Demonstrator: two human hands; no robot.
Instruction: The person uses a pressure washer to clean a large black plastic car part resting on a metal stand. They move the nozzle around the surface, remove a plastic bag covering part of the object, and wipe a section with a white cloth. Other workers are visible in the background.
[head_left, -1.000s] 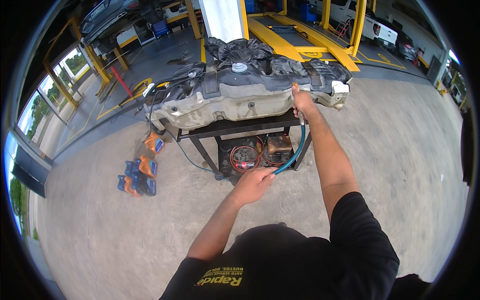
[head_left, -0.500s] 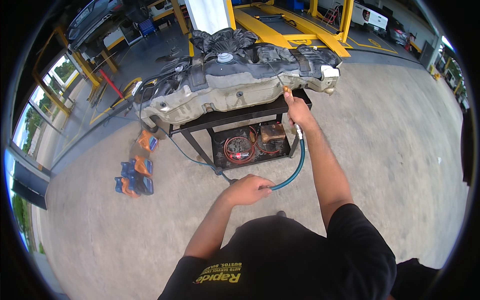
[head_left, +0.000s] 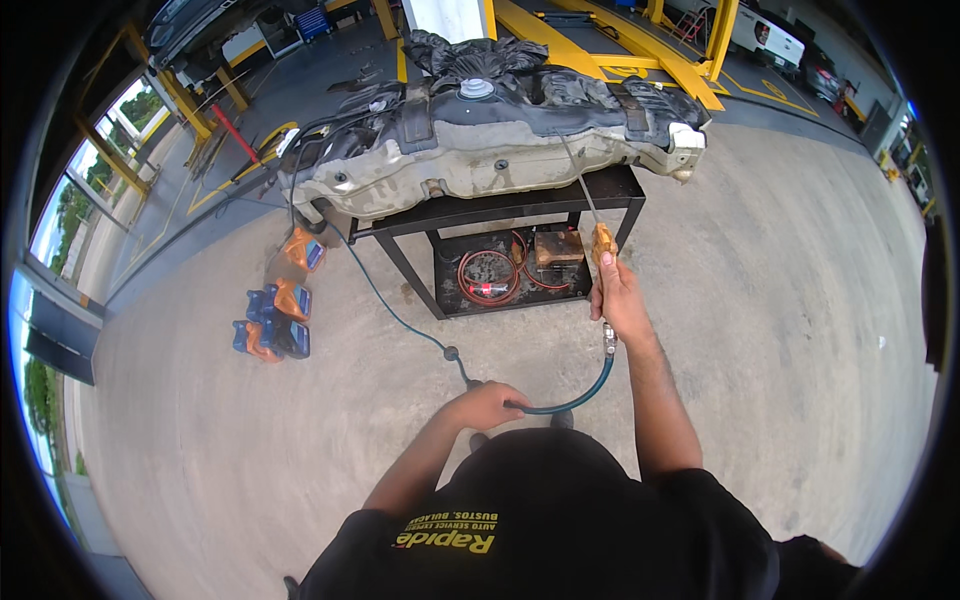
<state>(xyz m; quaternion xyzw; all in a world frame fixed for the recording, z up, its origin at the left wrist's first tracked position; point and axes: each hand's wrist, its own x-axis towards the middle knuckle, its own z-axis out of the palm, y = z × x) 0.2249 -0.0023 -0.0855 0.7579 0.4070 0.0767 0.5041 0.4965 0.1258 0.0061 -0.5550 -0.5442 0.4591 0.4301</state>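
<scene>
My right hand (head_left: 622, 300) is closed round an orange-yellow air blow gun (head_left: 603, 242). Its long thin nozzle points away from me toward a big grey and black tank-like vehicle part (head_left: 490, 160); whether the tip touches it I cannot tell. A metal coupling below that hand joins the gun to a blue-green air hose (head_left: 578, 401). Lower and to the left, my left hand (head_left: 485, 407) has its fingers wrapped round the same hose, which runs on leftward to the trolley's side. The vehicle part lies across a black trolley (head_left: 480, 212).
A coiled red hose (head_left: 465, 290) and a rusty box (head_left: 558, 247) lie on the trolley's lower shelf. Several orange and blue jugs (head_left: 292, 338) stand on the floor at left. Yellow lift ramps (head_left: 560, 40) and parked vehicles are farther back.
My right hand has drawn the blow gun back toward me, away from the vehicle part, baring its long nozzle. My left hand, still on the hose, has come slightly nearer my body.
</scene>
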